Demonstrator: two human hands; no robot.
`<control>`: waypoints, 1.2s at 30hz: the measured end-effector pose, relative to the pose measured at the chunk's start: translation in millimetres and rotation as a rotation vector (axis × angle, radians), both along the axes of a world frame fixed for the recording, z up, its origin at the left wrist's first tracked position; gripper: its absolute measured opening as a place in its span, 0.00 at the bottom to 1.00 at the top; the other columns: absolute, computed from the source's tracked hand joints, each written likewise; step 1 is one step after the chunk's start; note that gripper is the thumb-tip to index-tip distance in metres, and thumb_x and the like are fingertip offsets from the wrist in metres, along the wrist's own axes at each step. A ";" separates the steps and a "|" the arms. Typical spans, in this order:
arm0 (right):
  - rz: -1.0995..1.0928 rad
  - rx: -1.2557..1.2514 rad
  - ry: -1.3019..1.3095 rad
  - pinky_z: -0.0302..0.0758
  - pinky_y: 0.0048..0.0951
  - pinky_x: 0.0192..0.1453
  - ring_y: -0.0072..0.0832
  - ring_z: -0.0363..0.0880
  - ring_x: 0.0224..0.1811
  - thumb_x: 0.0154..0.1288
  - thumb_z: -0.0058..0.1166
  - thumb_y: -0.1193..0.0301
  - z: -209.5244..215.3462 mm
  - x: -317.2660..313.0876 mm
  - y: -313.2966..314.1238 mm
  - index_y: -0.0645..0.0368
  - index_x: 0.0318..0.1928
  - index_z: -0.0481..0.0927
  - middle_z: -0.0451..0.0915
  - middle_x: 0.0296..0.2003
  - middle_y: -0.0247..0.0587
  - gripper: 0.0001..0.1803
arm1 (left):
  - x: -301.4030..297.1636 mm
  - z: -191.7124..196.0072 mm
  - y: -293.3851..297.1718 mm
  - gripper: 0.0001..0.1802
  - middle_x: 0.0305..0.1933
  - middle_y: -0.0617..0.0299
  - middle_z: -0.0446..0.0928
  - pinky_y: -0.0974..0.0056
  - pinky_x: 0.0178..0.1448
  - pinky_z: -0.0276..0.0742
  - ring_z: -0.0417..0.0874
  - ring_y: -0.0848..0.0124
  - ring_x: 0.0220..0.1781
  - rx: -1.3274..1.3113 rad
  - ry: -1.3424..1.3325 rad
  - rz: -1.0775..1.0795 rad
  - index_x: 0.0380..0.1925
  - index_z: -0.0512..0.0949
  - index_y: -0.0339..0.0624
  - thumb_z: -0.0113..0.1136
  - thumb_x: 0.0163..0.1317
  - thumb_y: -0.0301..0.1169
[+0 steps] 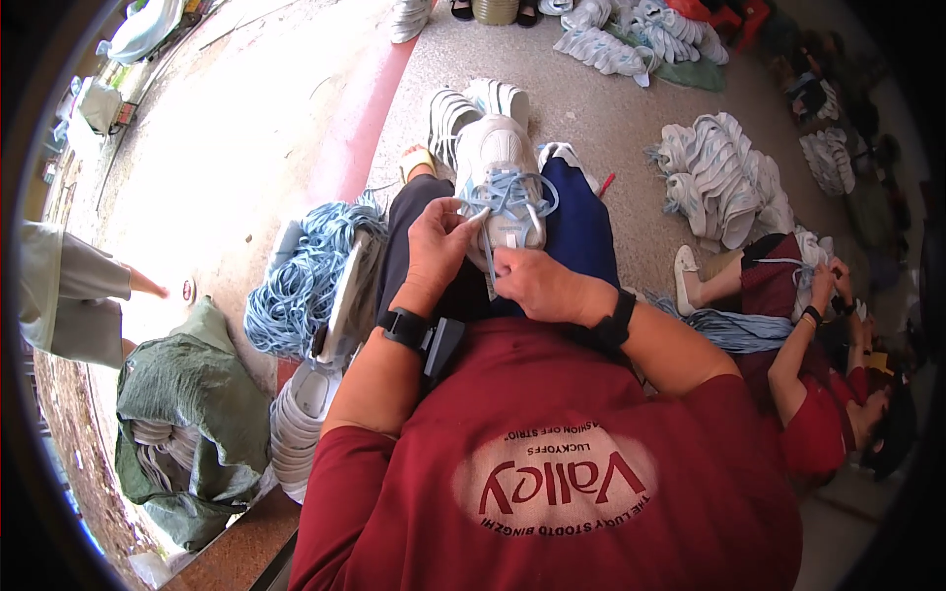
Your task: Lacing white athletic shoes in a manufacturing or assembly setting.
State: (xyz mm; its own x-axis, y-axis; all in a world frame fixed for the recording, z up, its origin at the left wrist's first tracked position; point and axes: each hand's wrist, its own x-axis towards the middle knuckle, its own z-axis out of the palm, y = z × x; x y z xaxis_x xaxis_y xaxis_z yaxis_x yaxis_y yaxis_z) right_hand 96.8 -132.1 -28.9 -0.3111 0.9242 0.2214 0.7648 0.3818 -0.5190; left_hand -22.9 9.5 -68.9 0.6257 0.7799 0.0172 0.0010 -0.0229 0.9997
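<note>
A white sneaker rests in my lap with its toe pointing away. A light blue shoelace runs through its upper eyelets, with loops standing out at the sides. My left hand is closed in a pinch on the lace at the left side of the shoe opening. Beside the tongue, my right hand also pinches lace, its thumb and forefinger pressed together. The exact grip points are partly hidden by the fingers. Both wrists wear black bands.
Blue laces lie heaped at my left, above stacked white shoes and a green sack. More shoes stand beyond my knees. Shoe piles lie on the floor at right, near a seated co-worker handling a shoe.
</note>
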 end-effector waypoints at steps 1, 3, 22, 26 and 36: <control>-0.025 -0.009 -0.014 0.72 0.36 0.34 0.40 0.73 0.31 0.47 0.50 0.79 -0.9 0.3 -5.8 0.60 0.20 0.72 0.69 0.28 0.45 0.03 | 0.5 0.7 -0.1 0.16 0.26 0.61 0.77 0.72 0.34 0.74 0.76 0.78 0.27 -0.005 0.029 -0.007 0.41 0.72 0.31 0.62 0.51 0.22; -0.196 0.000 -0.010 0.73 0.34 0.32 0.40 0.73 0.29 0.47 0.51 0.78 -2.7 2.3 -6.7 0.60 0.23 0.72 0.70 0.28 0.45 0.02 | -1.0 5.2 -0.7 0.23 0.29 0.62 0.76 0.73 0.37 0.74 0.76 0.78 0.29 -0.115 0.033 -0.025 0.45 0.68 0.32 0.64 0.48 0.21; -0.420 0.117 0.122 0.74 0.36 0.36 0.45 0.76 0.29 0.46 0.55 0.77 4.1 -0.9 6.7 0.64 0.29 0.74 0.75 0.29 0.52 0.07 | -22.9 5.1 24.2 0.09 0.41 0.61 0.78 0.67 0.43 0.73 0.79 0.72 0.42 -0.713 -0.627 0.148 0.40 0.73 0.43 0.55 0.58 0.24; -0.603 0.012 0.890 0.73 0.25 0.38 0.21 0.77 0.34 0.55 0.56 0.76 34.0 25.6 -6.4 0.66 0.40 0.74 0.79 0.34 0.37 0.12 | -26.3 -7.7 30.1 0.07 0.35 0.60 0.78 0.67 0.42 0.75 0.79 0.71 0.38 -0.759 -0.663 0.188 0.38 0.73 0.42 0.54 0.59 0.25; -0.444 -0.057 0.014 0.71 0.43 0.39 0.51 0.74 0.34 0.51 0.53 0.78 30.2 -14.6 -2.1 0.65 0.33 0.69 0.74 0.30 0.55 0.09 | -14.4 4.5 1.9 0.02 0.28 0.67 0.75 0.75 0.36 0.69 0.74 0.81 0.31 -0.212 -0.316 -0.182 0.30 0.75 0.37 0.55 0.57 0.20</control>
